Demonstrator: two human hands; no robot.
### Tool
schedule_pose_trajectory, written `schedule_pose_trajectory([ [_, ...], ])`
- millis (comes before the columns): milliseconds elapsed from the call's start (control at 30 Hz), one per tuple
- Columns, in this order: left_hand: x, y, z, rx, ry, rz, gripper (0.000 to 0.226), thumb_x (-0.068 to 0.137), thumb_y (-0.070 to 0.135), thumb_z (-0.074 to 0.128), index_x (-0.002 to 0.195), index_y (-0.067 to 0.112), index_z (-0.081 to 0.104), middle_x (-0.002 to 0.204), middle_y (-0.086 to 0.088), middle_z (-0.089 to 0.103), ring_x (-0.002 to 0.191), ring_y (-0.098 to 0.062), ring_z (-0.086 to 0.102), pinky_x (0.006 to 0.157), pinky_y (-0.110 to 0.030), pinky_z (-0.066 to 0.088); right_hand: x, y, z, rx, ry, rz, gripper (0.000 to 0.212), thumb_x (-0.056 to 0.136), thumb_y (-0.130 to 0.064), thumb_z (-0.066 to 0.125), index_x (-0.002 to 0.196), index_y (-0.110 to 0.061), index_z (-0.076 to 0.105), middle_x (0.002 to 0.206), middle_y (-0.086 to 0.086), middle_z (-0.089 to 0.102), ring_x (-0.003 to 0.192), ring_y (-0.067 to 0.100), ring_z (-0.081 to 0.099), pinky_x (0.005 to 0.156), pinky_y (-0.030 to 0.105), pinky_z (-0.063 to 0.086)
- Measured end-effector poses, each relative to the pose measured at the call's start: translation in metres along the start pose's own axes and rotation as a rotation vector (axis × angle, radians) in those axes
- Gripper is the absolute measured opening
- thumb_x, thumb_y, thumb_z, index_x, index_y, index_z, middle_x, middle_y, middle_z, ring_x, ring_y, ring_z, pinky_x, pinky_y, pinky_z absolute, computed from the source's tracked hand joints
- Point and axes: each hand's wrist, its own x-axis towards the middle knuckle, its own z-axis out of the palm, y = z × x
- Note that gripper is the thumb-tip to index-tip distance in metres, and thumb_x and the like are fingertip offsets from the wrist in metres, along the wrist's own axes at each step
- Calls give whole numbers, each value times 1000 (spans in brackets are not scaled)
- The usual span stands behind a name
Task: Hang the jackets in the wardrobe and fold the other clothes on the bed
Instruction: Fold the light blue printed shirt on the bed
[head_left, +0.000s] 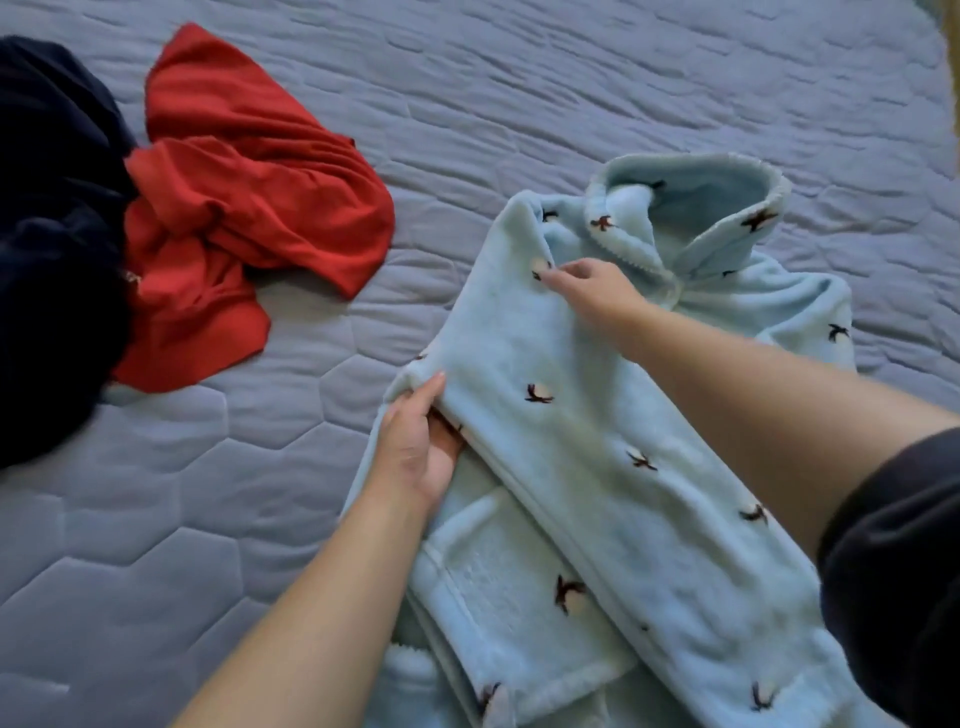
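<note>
Lying on the bed (467, 78) at the right of the frame, the pale blue fleece top (597, 426) looks soft, thick and light, and will likely slump unless taken by its folded edges. Its long axis runs from the collar (701, 208) at upper right down to the bottom edge. The left hand (415, 452) grips the folded side. The right hand (592, 291) pinches fabric near the shoulder.

The fleece garment (597, 467) lies on the bed (519, 78) at the right, collar farthest away; the left hand (421, 452) grips its fold nearer, and the right hand (592, 291) pinches it beside the collar. Apart to the left lies a crumpled shirt (249, 208), touching a cloth heap (52, 234) at the far left.
</note>
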Motion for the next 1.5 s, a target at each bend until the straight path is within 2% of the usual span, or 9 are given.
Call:
schedule_pose_trajectory([
  [200, 27, 13, -16, 64, 27, 152, 17, 96, 9, 49, 103, 6, 64, 94, -8, 72, 88, -18, 68, 92, -37, 51, 58, -45, 40, 93, 18, 27, 6, 89, -23, 58, 92, -18, 59, 96, 9, 60, 87, 24, 59, 80, 36, 51],
  [367, 56, 28, -40, 351, 221, 254, 19, 97, 20, 53, 85, 13, 67, 98, -18, 68, 94, -32, 63, 89, -44, 50, 89, -54, 70, -63, 119, -115, 17, 96, -13, 41, 98, -17, 58, 89, 3, 52, 88, 17, 47, 69, 25, 39],
  [600, 63, 28, -36, 644, 437, 299, 33, 87, 31, 64, 62, 12, 57, 57, 1, 57, 59, -17, 51, 61, -30, 44, 63, -32, 81, -430, 214, -361, 54, 96, -21, 43, 147, -20, 27, 149, 4, 35, 132, 23, 37, 108, 34, 28],
  [767, 33, 51, -20, 1306, 522, 305, 28, 83, 37, 61, 70, 13, 54, 85, -14, 65, 84, -32, 60, 65, -35, 42, -35, 12, 67, -604, 197, -471, 58, 96, -26, 42, 150, -27, 21, 160, -1, 10, 148, 20, 5, 116, 46, 5],
  [833, 1, 60, -30, 1651, 407, 538, 21, 82, 34, 62, 90, 17, 55, 100, -8, 60, 92, -28, 55, 70, -36, 41, -76, 49, 50, -657, 145, -443, 57, 97, -30, 38, 151, -29, 19, 160, -4, 3, 148, 20, 0, 117, 50, 2],
  [933, -48, 53, -53, 2002, -87, 973, 48, 83, 29, 54, 128, 11, 52, 135, -14, 47, 121, -34, 48, 93, -47, 45, -128, 102, 31, -745, 76, -378, 55, 96, -43, 25, 148, -35, 10, 158, -5, -2, 147, 21, -3, 117, 53, 2],
  [1133, -92, -23, -66, 2612, -739, 847, 63, 88, 51, 43, 144, 25, 38, 154, -8, 29, 140, -31, 29, 106, -59, 28, -191, 158, 19, -793, 47, -147, 59, 92, -51, 20, 147, -37, 1, 156, -5, -11, 146, 20, -8, 115, 54, -1],
  [1367, -157, -31, -120, 2324, 50, 354, 69, 95, 45, 44, 152, 26, 10, 160, -6, 2, 148, -23, 3, 115, -51, 7, -299, 226, -17, -612, -6, 311, 62, 98, -48, 27, 146, -42, -13, 157, -6, -21, 147, 24, -10, 113, 57, 8],
  [1500, -213, -13, -149, 1926, 349, 77, 70, 90, 33, 60, 148, 10, 26, 150, -17, 31, 133, -33, 35, 101, -45, 36, -364, 254, -36, -315, 8, 517, 70, 98, -40, 42, 153, -22, 2, 161, 5, -1, 147, 23, 3, 117, 49, 16],
])
